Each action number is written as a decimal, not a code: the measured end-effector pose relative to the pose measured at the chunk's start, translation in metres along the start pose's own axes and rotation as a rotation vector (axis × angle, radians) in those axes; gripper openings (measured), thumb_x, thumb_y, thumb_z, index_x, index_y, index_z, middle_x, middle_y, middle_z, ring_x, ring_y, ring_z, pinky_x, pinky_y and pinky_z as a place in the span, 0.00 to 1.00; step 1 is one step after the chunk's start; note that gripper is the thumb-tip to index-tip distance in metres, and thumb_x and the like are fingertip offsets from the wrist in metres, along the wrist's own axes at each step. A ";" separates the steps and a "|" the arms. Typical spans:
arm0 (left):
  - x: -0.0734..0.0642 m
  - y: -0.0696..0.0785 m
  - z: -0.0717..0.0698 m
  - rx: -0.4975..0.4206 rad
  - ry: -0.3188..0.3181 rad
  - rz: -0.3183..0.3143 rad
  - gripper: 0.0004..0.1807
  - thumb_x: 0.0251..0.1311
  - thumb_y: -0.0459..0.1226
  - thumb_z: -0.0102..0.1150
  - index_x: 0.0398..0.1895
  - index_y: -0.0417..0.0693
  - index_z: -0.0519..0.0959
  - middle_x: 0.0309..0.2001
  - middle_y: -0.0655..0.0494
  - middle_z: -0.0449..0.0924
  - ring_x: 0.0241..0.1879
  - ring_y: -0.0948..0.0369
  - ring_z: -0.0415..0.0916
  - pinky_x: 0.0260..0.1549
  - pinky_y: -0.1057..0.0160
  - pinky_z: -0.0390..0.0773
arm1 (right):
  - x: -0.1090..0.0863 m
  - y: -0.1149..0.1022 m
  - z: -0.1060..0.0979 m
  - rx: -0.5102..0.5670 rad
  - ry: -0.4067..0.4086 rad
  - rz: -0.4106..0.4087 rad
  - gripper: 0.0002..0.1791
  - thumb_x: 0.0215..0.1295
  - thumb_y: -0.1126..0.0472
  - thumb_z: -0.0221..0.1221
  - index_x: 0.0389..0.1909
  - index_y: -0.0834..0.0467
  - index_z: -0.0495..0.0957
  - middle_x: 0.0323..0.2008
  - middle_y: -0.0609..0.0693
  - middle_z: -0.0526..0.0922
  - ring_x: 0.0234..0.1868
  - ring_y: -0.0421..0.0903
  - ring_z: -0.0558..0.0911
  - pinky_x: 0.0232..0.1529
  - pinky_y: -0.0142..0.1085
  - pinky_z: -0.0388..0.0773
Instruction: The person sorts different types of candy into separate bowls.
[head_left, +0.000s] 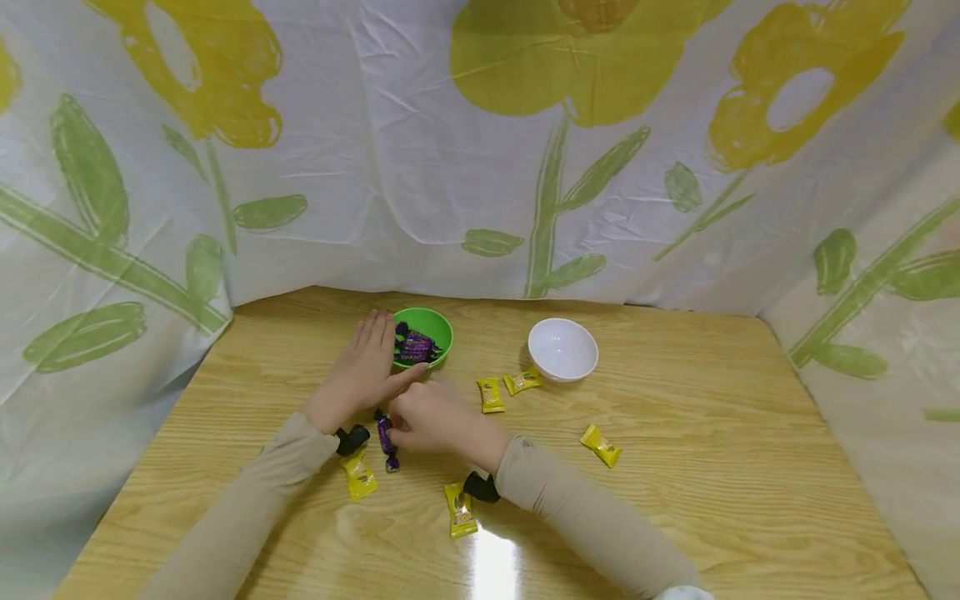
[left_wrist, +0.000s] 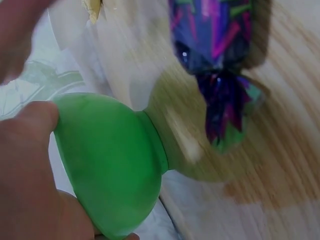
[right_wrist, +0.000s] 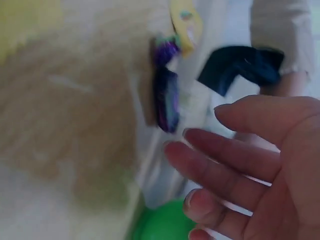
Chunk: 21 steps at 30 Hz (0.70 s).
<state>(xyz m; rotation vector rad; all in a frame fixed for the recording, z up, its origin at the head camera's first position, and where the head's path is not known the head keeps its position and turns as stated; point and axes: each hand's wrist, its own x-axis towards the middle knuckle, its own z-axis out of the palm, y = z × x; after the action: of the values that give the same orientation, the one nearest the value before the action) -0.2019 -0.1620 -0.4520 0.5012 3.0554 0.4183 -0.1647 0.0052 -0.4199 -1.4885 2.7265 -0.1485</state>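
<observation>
My left hand [head_left: 362, 371] holds the green bowl [head_left: 435, 323] at the back left, with the thumb at its near rim and the fingers along its left side. Several purple-wrapped candies [head_left: 417, 346] lie inside that bowl. Another purple-wrapped candy [head_left: 386, 440] is on the table in front of it, twisted at the ends. My right hand [head_left: 438, 418] is over the table just right of this candy. In the right wrist view its fingers [right_wrist: 220, 170] are loosely bent and apart, with the loose candy [right_wrist: 166, 95] beyond the fingertips.
A white bowl [head_left: 562, 350] stands to the right of the green one. Yellow-wrapped candies lie about: one candy [head_left: 491, 395] near the white bowl, one [head_left: 602, 446] farther right, one [head_left: 461, 510] in front. A flowered cloth [head_left: 405, 192] hangs behind the table.
</observation>
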 end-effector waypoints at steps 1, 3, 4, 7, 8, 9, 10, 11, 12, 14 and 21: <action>0.000 0.000 0.000 0.004 -0.001 0.000 0.58 0.68 0.66 0.43 0.74 0.22 0.42 0.75 0.26 0.39 0.76 0.37 0.34 0.73 0.42 0.38 | 0.001 -0.002 0.003 -0.009 -0.012 0.013 0.13 0.64 0.49 0.62 0.21 0.45 0.77 0.17 0.34 0.75 0.20 0.33 0.73 0.30 0.32 0.71; 0.000 0.000 -0.001 0.009 -0.003 0.003 0.57 0.68 0.66 0.43 0.74 0.22 0.42 0.75 0.26 0.39 0.76 0.37 0.34 0.73 0.42 0.38 | 0.004 -0.005 0.009 -0.032 -0.022 0.042 0.15 0.65 0.46 0.62 0.20 0.45 0.74 0.15 0.35 0.73 0.20 0.34 0.73 0.32 0.34 0.72; 0.000 0.000 -0.002 0.009 -0.004 0.003 0.57 0.68 0.66 0.43 0.74 0.22 0.42 0.75 0.26 0.40 0.76 0.37 0.34 0.73 0.42 0.38 | 0.006 -0.006 0.012 -0.042 -0.028 0.059 0.16 0.65 0.44 0.62 0.20 0.44 0.74 0.15 0.35 0.72 0.20 0.35 0.72 0.33 0.35 0.72; 0.000 0.000 -0.002 0.026 -0.015 0.002 0.58 0.68 0.66 0.43 0.74 0.23 0.42 0.75 0.26 0.39 0.76 0.38 0.34 0.73 0.42 0.38 | 0.010 -0.010 0.016 -0.076 -0.031 0.124 0.19 0.63 0.38 0.62 0.20 0.44 0.73 0.15 0.35 0.71 0.21 0.35 0.72 0.39 0.38 0.73; 0.000 0.001 -0.002 0.026 -0.019 0.001 0.58 0.68 0.66 0.43 0.74 0.23 0.41 0.75 0.26 0.39 0.76 0.38 0.33 0.73 0.42 0.38 | 0.011 -0.011 0.017 -0.083 -0.036 0.148 0.21 0.62 0.36 0.62 0.19 0.44 0.73 0.15 0.35 0.71 0.21 0.35 0.73 0.41 0.39 0.73; 0.000 0.001 -0.002 0.025 -0.025 -0.002 0.58 0.68 0.66 0.43 0.75 0.23 0.41 0.75 0.26 0.39 0.76 0.38 0.33 0.73 0.42 0.38 | 0.012 -0.012 0.017 -0.092 -0.040 0.169 0.22 0.61 0.34 0.62 0.18 0.44 0.73 0.15 0.36 0.72 0.21 0.36 0.73 0.42 0.40 0.73; 0.001 0.001 -0.002 0.030 -0.028 -0.005 0.58 0.67 0.67 0.43 0.75 0.23 0.41 0.75 0.27 0.39 0.76 0.38 0.33 0.73 0.43 0.38 | 0.013 -0.013 0.018 -0.095 -0.046 0.186 0.23 0.60 0.32 0.63 0.18 0.44 0.74 0.15 0.36 0.72 0.21 0.36 0.74 0.42 0.41 0.73; 0.001 0.001 -0.001 0.031 -0.028 -0.007 0.58 0.67 0.67 0.43 0.75 0.23 0.41 0.75 0.27 0.39 0.76 0.39 0.32 0.73 0.43 0.38 | 0.015 -0.014 0.019 -0.103 -0.059 0.203 0.23 0.59 0.32 0.63 0.17 0.43 0.74 0.15 0.36 0.73 0.21 0.37 0.75 0.44 0.42 0.73; 0.001 0.001 -0.001 0.029 -0.026 -0.007 0.58 0.67 0.66 0.44 0.75 0.23 0.41 0.75 0.27 0.39 0.76 0.39 0.32 0.73 0.43 0.37 | 0.016 -0.015 0.019 -0.104 -0.073 0.217 0.23 0.59 0.32 0.63 0.17 0.44 0.74 0.15 0.36 0.73 0.22 0.37 0.75 0.45 0.43 0.73; 0.001 0.001 0.000 0.024 -0.022 -0.008 0.58 0.67 0.66 0.44 0.75 0.23 0.41 0.75 0.27 0.39 0.76 0.39 0.32 0.73 0.43 0.37 | 0.018 -0.016 0.021 -0.106 -0.097 0.237 0.22 0.59 0.36 0.65 0.17 0.45 0.74 0.16 0.37 0.74 0.22 0.38 0.76 0.47 0.44 0.74; -0.001 0.001 -0.001 0.007 -0.002 0.000 0.57 0.68 0.65 0.45 0.74 0.22 0.42 0.75 0.26 0.40 0.76 0.38 0.33 0.73 0.43 0.38 | 0.013 -0.011 0.023 -0.080 -0.108 0.191 0.15 0.55 0.46 0.69 0.19 0.47 0.75 0.19 0.38 0.74 0.21 0.38 0.70 0.43 0.42 0.74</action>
<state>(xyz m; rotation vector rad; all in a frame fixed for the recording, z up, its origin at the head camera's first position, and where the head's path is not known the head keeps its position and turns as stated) -0.2008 -0.1613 -0.4511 0.5021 3.0558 0.4077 -0.1612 -0.0132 -0.4419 -1.2042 2.7962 0.0450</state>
